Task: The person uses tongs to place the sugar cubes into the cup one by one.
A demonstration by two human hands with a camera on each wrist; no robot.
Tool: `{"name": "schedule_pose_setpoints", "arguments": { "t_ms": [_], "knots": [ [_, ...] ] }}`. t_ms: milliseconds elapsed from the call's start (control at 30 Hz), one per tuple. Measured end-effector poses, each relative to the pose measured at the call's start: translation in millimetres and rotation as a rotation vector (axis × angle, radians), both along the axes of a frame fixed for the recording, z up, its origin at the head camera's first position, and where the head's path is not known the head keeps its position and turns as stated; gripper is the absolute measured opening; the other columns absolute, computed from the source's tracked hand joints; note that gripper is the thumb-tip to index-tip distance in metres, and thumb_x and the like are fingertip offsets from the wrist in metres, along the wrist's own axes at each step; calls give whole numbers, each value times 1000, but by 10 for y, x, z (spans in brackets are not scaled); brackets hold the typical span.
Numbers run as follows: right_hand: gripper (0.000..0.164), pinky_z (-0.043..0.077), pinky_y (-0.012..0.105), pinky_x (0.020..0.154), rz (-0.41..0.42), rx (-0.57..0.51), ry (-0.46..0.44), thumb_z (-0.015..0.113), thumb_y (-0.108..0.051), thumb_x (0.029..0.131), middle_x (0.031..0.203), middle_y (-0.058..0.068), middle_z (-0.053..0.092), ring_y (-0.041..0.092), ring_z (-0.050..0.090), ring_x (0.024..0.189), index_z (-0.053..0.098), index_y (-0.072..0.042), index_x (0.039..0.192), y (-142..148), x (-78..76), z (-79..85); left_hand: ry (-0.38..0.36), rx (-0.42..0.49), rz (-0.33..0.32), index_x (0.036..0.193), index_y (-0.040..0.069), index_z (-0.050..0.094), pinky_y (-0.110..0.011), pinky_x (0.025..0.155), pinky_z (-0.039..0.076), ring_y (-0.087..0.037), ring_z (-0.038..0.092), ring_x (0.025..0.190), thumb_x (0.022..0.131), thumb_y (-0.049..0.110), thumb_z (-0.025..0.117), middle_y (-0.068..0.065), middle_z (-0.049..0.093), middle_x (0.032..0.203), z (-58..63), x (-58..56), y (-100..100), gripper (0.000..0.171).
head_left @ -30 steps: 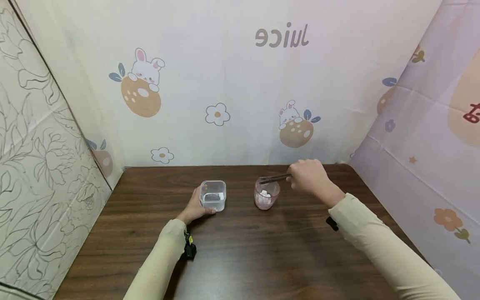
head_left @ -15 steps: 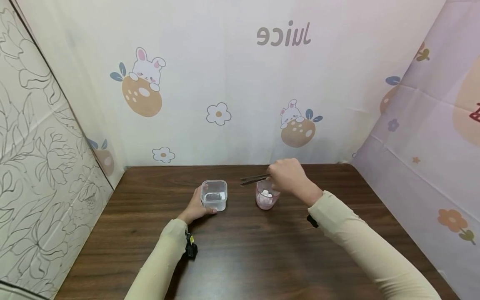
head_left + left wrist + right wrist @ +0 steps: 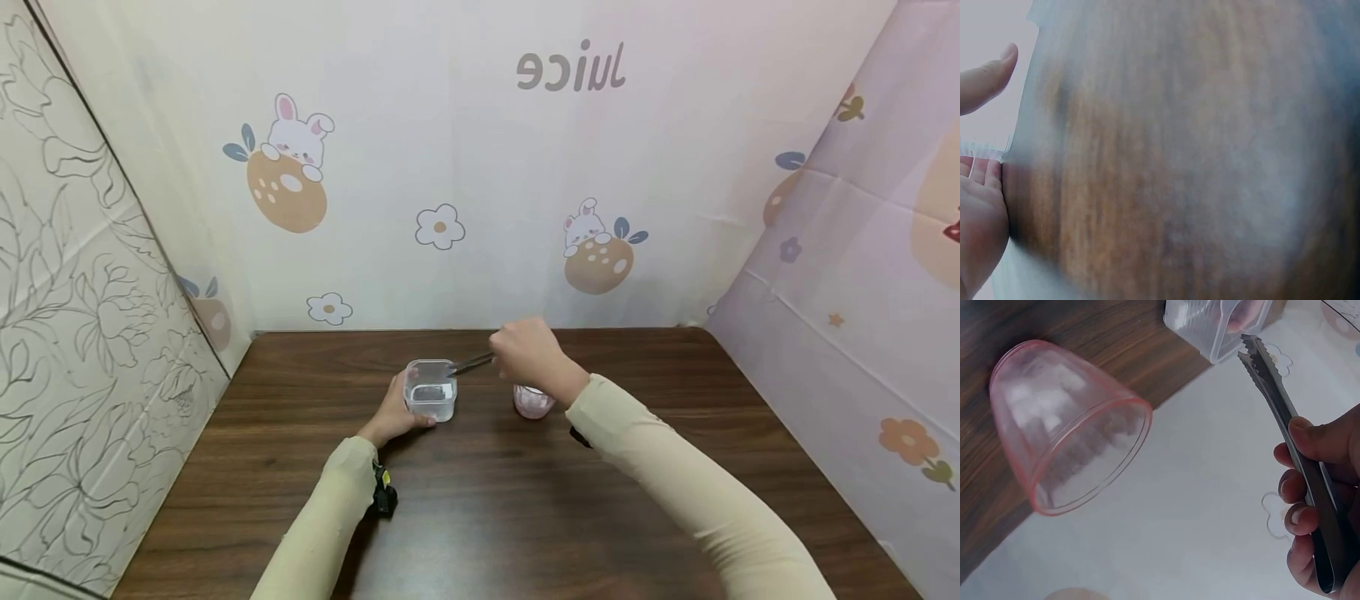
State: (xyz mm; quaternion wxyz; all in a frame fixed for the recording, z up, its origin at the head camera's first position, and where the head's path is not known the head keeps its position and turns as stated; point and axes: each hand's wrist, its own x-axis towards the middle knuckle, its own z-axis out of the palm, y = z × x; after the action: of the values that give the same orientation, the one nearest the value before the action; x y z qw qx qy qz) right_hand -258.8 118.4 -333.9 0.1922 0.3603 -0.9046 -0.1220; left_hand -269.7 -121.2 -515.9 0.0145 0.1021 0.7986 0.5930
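Note:
My left hand (image 3: 392,415) holds a clear square plastic container (image 3: 433,410) on the table, thumb at the front and fingers along the left and back. The right hand (image 3: 528,354) grips metal tongs (image 3: 471,364), whose tips are at the container's right rim. In the right wrist view the serrated tongs tips (image 3: 1260,353) are close together, and I see nothing between them. Beneath my right hand stands a pink transparent cup (image 3: 533,405), partly hidden in the head view. White cube-like pieces (image 3: 1044,394) lie inside this cup. The container's contents are hard to make out.
A dark wood-grain table (image 3: 480,500) carries everything. Behind it hangs a pale printed cloth (image 3: 375,167), with another cloth (image 3: 847,275) at the right and a flower-patterned panel (image 3: 82,317) at the left.
My right hand has carried the tongs leftward from over the pink cup to the container's rim, and now partly covers the cup. The left hand has stayed on the container.

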Motion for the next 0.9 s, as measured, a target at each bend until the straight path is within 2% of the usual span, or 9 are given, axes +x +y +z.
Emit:
{"name": "schedule_pose_setpoints", "arguments": {
  "t_ms": [100,133,233,333,400,500,633,733,900],
  "knots": [
    [41,21,27,40,30,6,21,76,-15,71,52,-7,27,10,21,49,40,-19,51,-81,-20,-23,32,33,-10,142,-1,30,-51,107,23,-40,32,128,55,-5,87,-25,33,139,-24,11,-13,104],
    [39,20,27,40,34,8,21,75,-14,70,52,-7,26,10,21,49,41,-19,52,-106,-25,-30,65,32,-17,141,-1,31,-48,107,25,-40,34,126,56,-2,88,-25,34,137,-29,23,-18,103],
    [38,19,27,42,33,28,20,71,-9,69,53,-7,23,11,19,50,38,-19,53,-179,-45,-53,80,33,-21,140,-1,32,-48,106,26,-40,35,125,56,2,89,-24,35,136,-35,39,-20,102],
    [39,17,27,43,21,67,10,62,-2,70,55,-5,18,11,17,51,31,-19,54,-249,-64,-73,45,18,-11,142,-1,30,-48,107,25,-39,34,126,57,-1,88,-25,33,138,-21,26,-7,103],
    [38,17,27,44,17,97,7,59,1,71,56,-4,18,11,17,51,31,-18,54,-293,-75,-83,7,14,0,143,-3,28,-51,108,22,-40,32,128,55,-8,86,-26,32,140,-14,9,7,105],
    [31,20,26,43,1,150,1,62,1,76,51,-5,30,12,20,51,46,-16,55,-367,-78,-77,-7,-4,10,143,-3,28,-49,108,23,-39,33,128,54,-10,85,-25,33,139,6,-3,14,107],
    [18,24,26,43,-22,225,7,70,-10,81,53,-5,49,11,22,51,65,-18,65,-486,-75,-71,-22,-7,14,144,0,29,-46,108,23,-36,34,128,54,-9,86,-22,34,139,21,-7,3,107],
    [16,27,25,43,-26,264,14,73,-18,81,56,-6,55,10,23,50,66,-20,67,-578,-73,-86,-22,-6,14,144,0,29,-46,108,23,-36,34,127,54,-9,86,-22,34,139,12,-18,-1,107],
    [17,29,26,43,-46,333,24,70,-16,84,60,-6,57,10,24,49,66,-20,67,-725,-69,-122,-9,-9,12,144,0,28,-45,107,24,-36,35,126,53,-9,86,-22,34,140,-10,-32,-7,109]
  ]
}}
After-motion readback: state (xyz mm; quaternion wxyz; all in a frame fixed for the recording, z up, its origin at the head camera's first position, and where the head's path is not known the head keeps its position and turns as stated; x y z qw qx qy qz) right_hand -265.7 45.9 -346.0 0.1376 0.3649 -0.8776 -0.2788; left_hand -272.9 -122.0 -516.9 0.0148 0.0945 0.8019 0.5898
